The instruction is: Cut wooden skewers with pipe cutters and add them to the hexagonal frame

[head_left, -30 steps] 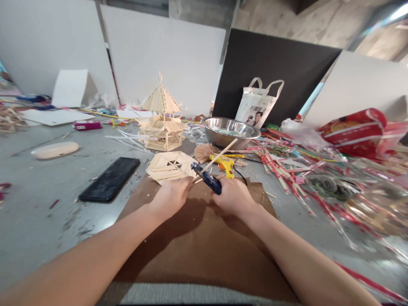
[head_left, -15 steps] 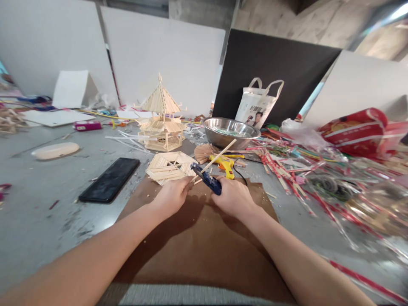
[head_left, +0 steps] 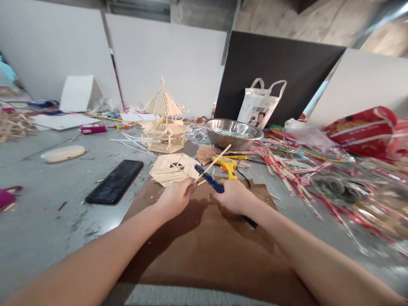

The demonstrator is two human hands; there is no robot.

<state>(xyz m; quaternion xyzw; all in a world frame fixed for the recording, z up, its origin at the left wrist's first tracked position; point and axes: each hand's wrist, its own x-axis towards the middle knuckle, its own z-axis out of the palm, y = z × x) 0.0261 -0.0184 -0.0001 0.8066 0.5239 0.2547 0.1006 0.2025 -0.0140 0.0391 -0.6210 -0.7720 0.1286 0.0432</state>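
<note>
My left hand (head_left: 177, 196) is closed, pinching the lower end of a thin pale wooden stick (head_left: 219, 157) that slants up to the right. My right hand (head_left: 234, 196) is wrapped round a dark blue plier-like cutter (head_left: 210, 179). Its head points up and left and meets the stick just above my left fingertips; whether the jaws are closed on it I cannot tell. A black handle end pokes out below my right palm. Just beyond my left hand lies a flat hexagonal panel of sticks (head_left: 170, 168). Both hands are over a brown sheet (head_left: 204, 250).
A stick-built pagoda (head_left: 164, 123) stands behind the panel. A yellow glue gun (head_left: 227, 163) with a cord and a steel bowl (head_left: 234, 131) are beyond my right hand. At left lie a black phone (head_left: 114, 182) and a white case (head_left: 63, 154). Red-and-white wrappers (head_left: 287, 174) clutter the right.
My right hand has turned a little, so the cutter's black handle end now shows beneath it. The stick's upper end has dipped slightly left. The view has shifted a little.
</note>
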